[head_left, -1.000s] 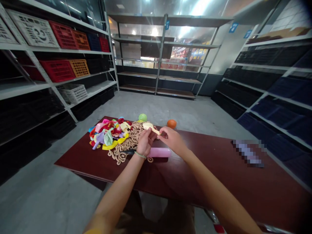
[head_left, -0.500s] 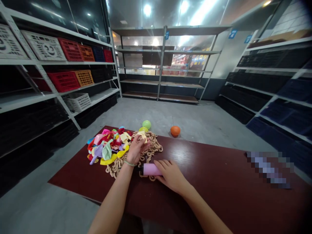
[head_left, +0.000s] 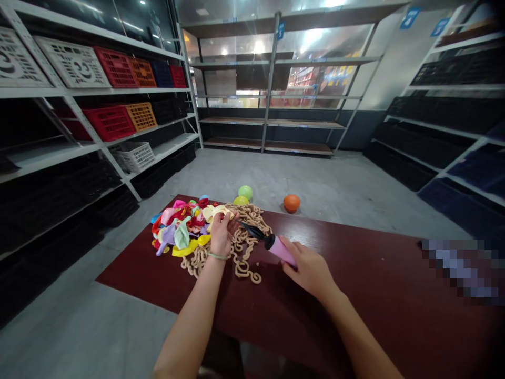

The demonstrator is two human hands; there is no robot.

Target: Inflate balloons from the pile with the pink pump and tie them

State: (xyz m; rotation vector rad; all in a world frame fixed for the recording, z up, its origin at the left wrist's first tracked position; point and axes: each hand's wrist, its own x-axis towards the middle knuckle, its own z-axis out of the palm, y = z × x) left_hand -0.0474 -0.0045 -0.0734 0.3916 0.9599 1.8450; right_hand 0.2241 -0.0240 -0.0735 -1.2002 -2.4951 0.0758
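My left hand pinches a cream-coloured balloon, uninflated, at the right side of a colourful heap. My right hand is wrapped round a pink balloon pump. The pump's black nozzle points up and left, its tip close to the fingers of my left hand; whether it touches the balloon I cannot tell. Limp balloons in many colours lie piled to the left of my left hand. Under and beside both hands spreads a tangle of beige rope-like strands.
The dark red table carries all this, with a blurred purple object at its right end. Beyond its far edge are an orange balloon, a green one and a yellow-green one. Shelves with crates stand left.
My right hand has lifted the pump off the strands and swung it right, so its nozzle now angles toward my left hand. My left hand still holds the cream balloon. The view has shifted slightly.
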